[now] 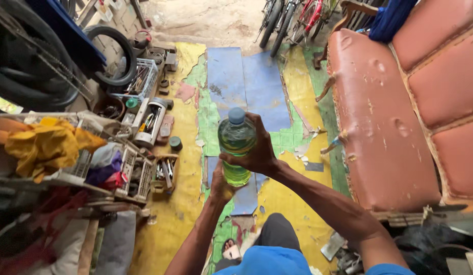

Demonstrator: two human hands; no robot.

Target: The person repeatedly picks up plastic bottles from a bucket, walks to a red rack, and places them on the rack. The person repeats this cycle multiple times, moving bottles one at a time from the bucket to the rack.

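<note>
both hands gripping bottle, patchy yellow floor, worn red sofa

One bottle, two hands, one sofa, one tyre, three bicycles.

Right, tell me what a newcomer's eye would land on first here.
First the clear bottle of yellow-green liquid with a blue cap, held upright at centre by both hands: right hand around its side, left hand under its base. Then the worn red sofa on the right, and a yellow cloth at left.

Both arms outstretched, right hand curled above left hand.
</note>
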